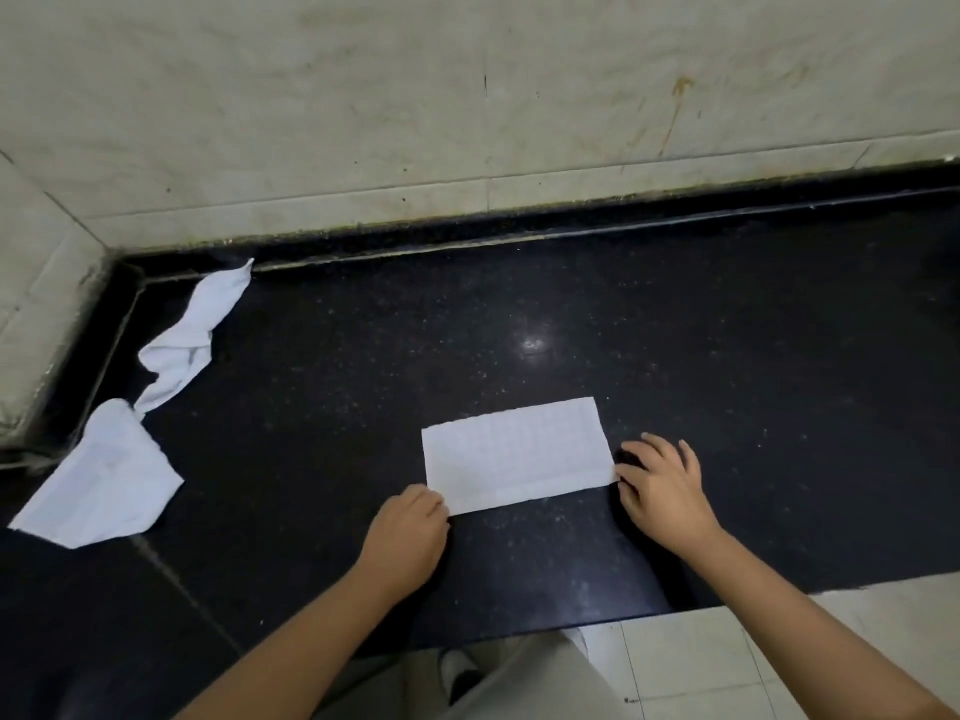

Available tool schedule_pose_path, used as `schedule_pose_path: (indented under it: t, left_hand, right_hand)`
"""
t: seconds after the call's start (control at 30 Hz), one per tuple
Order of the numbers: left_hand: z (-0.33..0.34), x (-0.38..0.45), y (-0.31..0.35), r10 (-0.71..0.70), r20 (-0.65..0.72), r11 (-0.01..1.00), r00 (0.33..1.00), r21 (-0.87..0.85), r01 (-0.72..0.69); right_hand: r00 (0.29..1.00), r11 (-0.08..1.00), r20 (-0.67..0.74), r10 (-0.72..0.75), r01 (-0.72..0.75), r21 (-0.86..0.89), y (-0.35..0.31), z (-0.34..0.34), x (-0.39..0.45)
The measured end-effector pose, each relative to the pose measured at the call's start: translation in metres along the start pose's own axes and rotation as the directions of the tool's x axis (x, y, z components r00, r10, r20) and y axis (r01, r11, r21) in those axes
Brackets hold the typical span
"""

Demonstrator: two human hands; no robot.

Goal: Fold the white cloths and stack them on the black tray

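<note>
- Folded white cloth (517, 455): flat rectangle with a faint grid weave, long side running left–right, slightly skewed; lies near centre on the black surface.
- Crumpled white cloth (195, 335): twisted strip, far left by the corner.
- Second loose white cloth (104, 480): rumpled, left, just nearer, touching the first.

My left hand (410, 522) covers the near left corner of the folded cloth (517, 454), and its fingertips are tucked out of sight, so I cannot tell whether they pinch the edge. At three o'clock of the cloth, my right hand (662, 488) hides that corner too. Both forearms run off the bottom edge. My shoe (460, 672) at six o'clock is half hidden by my trouser leg (535, 683). The counter (675, 330) is cut off at right.
</note>
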State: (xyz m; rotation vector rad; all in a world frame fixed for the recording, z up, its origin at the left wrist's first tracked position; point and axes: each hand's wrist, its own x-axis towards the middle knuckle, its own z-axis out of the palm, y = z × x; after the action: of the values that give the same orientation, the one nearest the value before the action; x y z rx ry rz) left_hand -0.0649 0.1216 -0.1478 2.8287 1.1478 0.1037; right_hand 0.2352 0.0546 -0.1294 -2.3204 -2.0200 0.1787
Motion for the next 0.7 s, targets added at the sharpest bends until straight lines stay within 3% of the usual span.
schedule_pose_path:
  t: [0.1, 0.17, 0.27, 0.37, 0.53, 0.7]
  left_hand:
    - [-0.010, 0.015, 0.005, -0.020, -0.113, 0.999, 0.993, -0.027, 0.017]
    - [-0.017, 0.039, 0.012, -0.096, -0.113, 0.995, 0.989, -0.015, 0.095]
    - [-0.015, 0.076, 0.031, -0.248, 0.063, 0.960, 0.967, -0.119, 0.254]
    - [-0.005, 0.095, 0.050, -0.352, 0.230, 0.907, 0.907, -0.156, 0.392]
    - [0.015, 0.087, 0.059, -0.408, 0.284, 0.894, 0.868, -0.068, 0.443]
    - [0.012, 0.087, 0.059, -0.401, 0.299, 0.891, 0.866, -0.090, 0.444]
  right_hand:
    - [0.966, 0.952, 0.034, 0.256, -0.258, 0.165, -0.008, -0.015, 0.008]
    - [0.923, 0.918, 0.134, 0.362, -0.377, 0.119, -0.015, -0.020, 0.017]
    - [0.877, 0.895, 0.265, 0.399, -0.436, 0.093, -0.028, -0.017, 0.026]
    - [0.833, 0.857, 0.304, 0.462, -0.508, 0.089, -0.038, -0.014, 0.030]
    - [0.751, 0.761, 0.410, 0.517, -0.623, 0.181, -0.039, -0.008, 0.037]
    - [0.811, 0.699, 0.356, 0.464, -0.582, 0.416, -0.038, -0.017, 0.040]
